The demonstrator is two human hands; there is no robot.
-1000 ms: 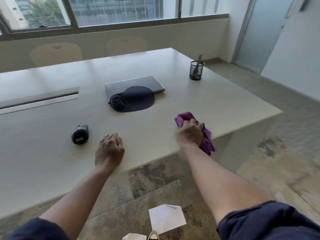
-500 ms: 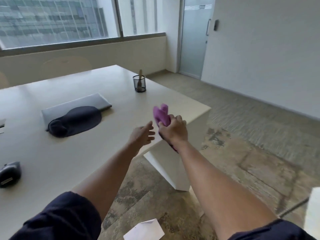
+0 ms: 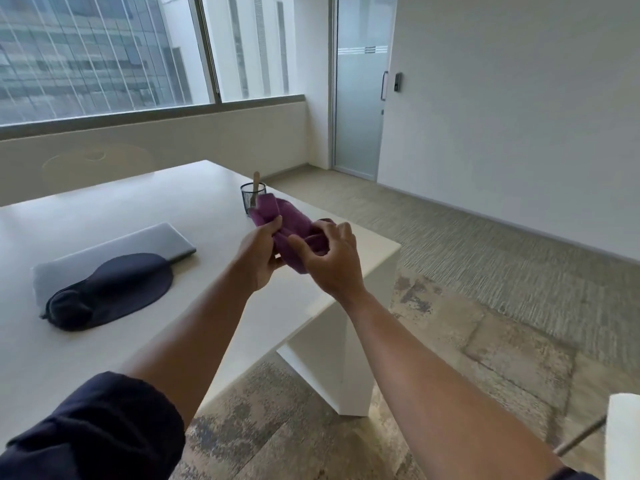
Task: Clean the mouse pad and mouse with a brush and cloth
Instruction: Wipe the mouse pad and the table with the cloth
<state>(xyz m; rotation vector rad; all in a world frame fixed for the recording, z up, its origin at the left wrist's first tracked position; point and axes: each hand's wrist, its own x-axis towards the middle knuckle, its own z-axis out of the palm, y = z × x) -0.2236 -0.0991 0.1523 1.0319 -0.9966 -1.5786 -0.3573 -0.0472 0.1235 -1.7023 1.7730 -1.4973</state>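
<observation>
A purple cloth (image 3: 291, 220) is bunched in the air above the table's right corner. My left hand (image 3: 258, 259) grips its near left part and my right hand (image 3: 330, 261) pinches its right end. The dark mouse pad (image 3: 114, 289), with a raised wrist rest at its near left end, lies on the white table (image 3: 207, 216), partly over a grey closed laptop (image 3: 131, 242). A brush (image 3: 255, 183) with a wooden handle stands in a black mesh cup (image 3: 249, 199) behind the cloth. The mouse is out of view.
A pale chair (image 3: 97, 168) stands behind the table by the window. The table's right edge and angled leg (image 3: 343, 368) are below my hands. Patterned carpet floor stretches to the right toward a glass door (image 3: 360, 98). A white object (image 3: 623, 438) shows at the bottom right.
My right hand lifted the cloth off the table edge, and my left hand came up from the tabletop and took hold of it too. The view swung right, so the mouse left the frame.
</observation>
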